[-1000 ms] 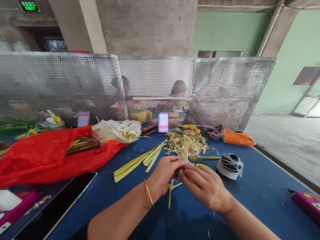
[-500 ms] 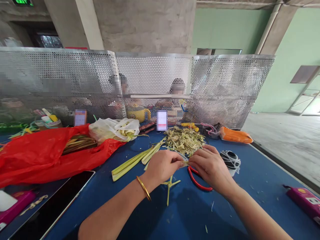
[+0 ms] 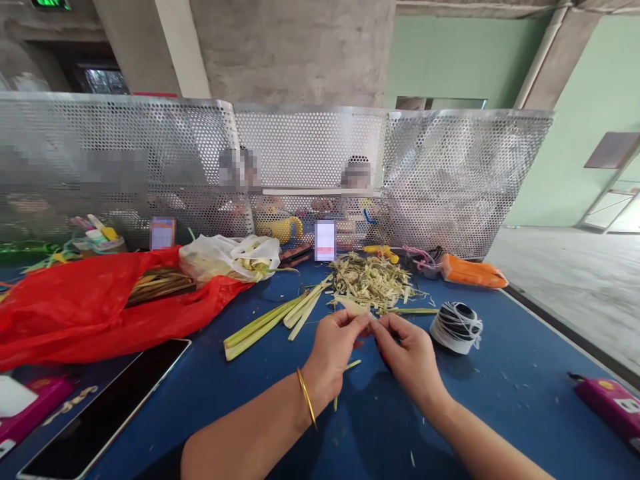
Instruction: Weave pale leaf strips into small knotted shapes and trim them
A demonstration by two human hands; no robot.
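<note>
My left hand (image 3: 333,347), with a gold bangle at the wrist, pinches a pale leaf strip (image 3: 353,306) whose wide part stands out beyond the fingertips. The fingertips of my right hand (image 3: 407,353) meet it at the same strip, also closed in a pinch. Below my left hand, a small green leaf piece (image 3: 353,365) lies on the blue table, mostly covered by the hand. A heap of shredded leaves (image 3: 373,279) sits just beyond both hands. Long green stalks (image 3: 265,327) lie to the left, and a wound spool of grey cord (image 3: 456,327) stands to the right.
A red plastic bag (image 3: 75,307), a white bag (image 3: 225,257) and a dark tablet (image 3: 110,413) are at the left. An orange packet (image 3: 473,272) and a purple box (image 3: 607,407) lie right. Behind a perforated metal screen (image 3: 310,147), people are partly visible.
Both hands have turned and drawn closer together, and a wide pale strip now shows at the fingertips. The red-handled tool is now hidden by my right hand. The view has shifted slightly.
</note>
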